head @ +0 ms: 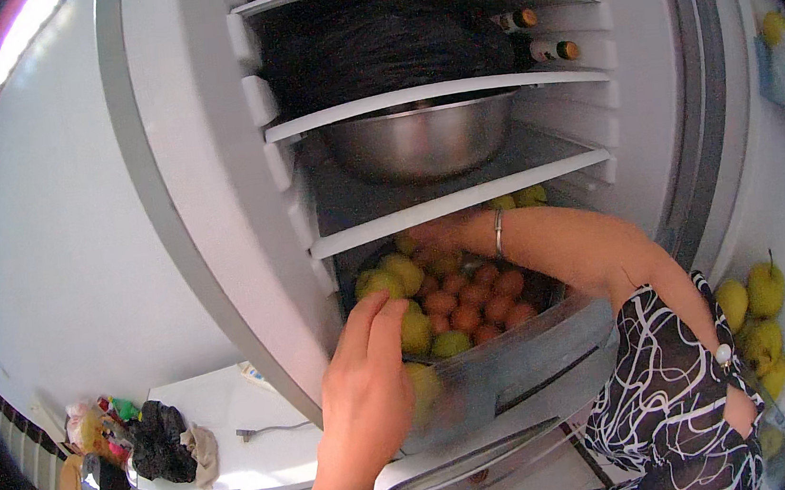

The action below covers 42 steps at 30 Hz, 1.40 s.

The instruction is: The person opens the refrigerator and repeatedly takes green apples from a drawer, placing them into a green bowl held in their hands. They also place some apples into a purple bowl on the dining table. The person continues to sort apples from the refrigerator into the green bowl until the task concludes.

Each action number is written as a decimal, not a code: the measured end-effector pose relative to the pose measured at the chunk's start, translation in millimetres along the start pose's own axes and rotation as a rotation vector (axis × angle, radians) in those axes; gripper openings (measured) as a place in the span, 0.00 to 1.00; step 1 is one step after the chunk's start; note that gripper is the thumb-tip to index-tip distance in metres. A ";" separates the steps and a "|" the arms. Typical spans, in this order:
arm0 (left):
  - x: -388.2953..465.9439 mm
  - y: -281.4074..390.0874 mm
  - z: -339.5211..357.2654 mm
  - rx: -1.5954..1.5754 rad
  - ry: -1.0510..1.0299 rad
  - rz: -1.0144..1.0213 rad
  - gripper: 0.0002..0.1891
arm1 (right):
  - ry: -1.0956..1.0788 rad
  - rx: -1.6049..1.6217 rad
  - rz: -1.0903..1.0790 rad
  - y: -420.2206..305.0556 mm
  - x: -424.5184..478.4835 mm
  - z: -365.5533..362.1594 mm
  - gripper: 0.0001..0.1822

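Note:
A crisper drawer with a clear front [533, 352] is pulled out at the bottom of a fridge. Inside it, brown eggs [477, 295] lie in a group, with yellow-green pears [402, 272] along the left and a greener fruit [451, 343] near the front. My left hand [372, 390] is at the drawer's left side, its fingers against a pear [416, 330]; its thumb and grip are hidden. My right hand [438, 234], with a bracelet at the wrist, reaches in below the lowest shelf. Shadow and the shelf obscure its fingers, and whatever they hold cannot be made out.
The lowest shelf edge [460, 202] crosses just above my right hand. Higher up are a steel basin [425, 141], a black plastic bag [379, 49] and lying bottles [551, 50]. More pears [763, 292] sit at the right. A white surface [237, 405] stands left.

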<state>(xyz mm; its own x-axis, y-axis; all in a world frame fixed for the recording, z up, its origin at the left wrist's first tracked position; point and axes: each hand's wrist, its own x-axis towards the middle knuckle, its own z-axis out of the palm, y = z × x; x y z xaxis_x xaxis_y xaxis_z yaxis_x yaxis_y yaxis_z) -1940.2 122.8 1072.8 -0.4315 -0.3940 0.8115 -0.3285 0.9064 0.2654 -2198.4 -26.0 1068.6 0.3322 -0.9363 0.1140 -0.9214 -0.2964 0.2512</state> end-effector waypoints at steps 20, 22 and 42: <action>-14.9 -14.1 3.3 0.036 -0.073 -0.010 0.40 | -0.442 1.103 -0.037 -89.6 -81.6 -93.2 0.33; -15.3 -7.4 4.8 0.007 -0.074 -0.102 0.44 | -0.442 1.259 -0.142 -97.6 -84.2 -96.9 0.34; -37.1 -9.4 12.9 -0.295 0.364 0.054 0.55 | -0.138 0.475 -0.079 -91.7 -35.3 -40.4 0.39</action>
<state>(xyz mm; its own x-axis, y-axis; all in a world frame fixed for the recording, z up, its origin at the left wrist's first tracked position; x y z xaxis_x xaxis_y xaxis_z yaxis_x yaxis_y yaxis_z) -1931.9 127.0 1033.5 -0.1014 -0.3139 0.9440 -0.0381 0.9495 0.3116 -2117.5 41.9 1080.3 0.4046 -0.9142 -0.0244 -0.8952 -0.3905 -0.2149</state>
